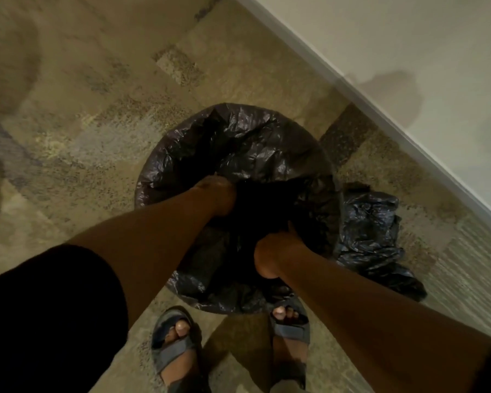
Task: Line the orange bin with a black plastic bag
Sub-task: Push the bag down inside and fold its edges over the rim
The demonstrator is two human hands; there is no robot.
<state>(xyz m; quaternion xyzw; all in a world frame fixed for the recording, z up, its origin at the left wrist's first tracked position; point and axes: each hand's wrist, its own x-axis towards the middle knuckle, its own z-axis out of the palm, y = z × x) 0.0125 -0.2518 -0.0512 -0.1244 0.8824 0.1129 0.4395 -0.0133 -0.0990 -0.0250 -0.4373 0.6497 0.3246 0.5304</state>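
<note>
down inside the bin, your 2 hands, left hand (219, 198) and right hand (272, 258), push the black bag (255, 143); fingers hidden, can't tell. press it flat to the bottom.

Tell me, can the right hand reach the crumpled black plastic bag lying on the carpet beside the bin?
Probably yes. The right hand is inside the lined bin, and the crumpled black plastic bag lies just beyond its rim on that side, with nothing between.

Black bag (247, 137), mottled beige carpet (97, 109)
</note>
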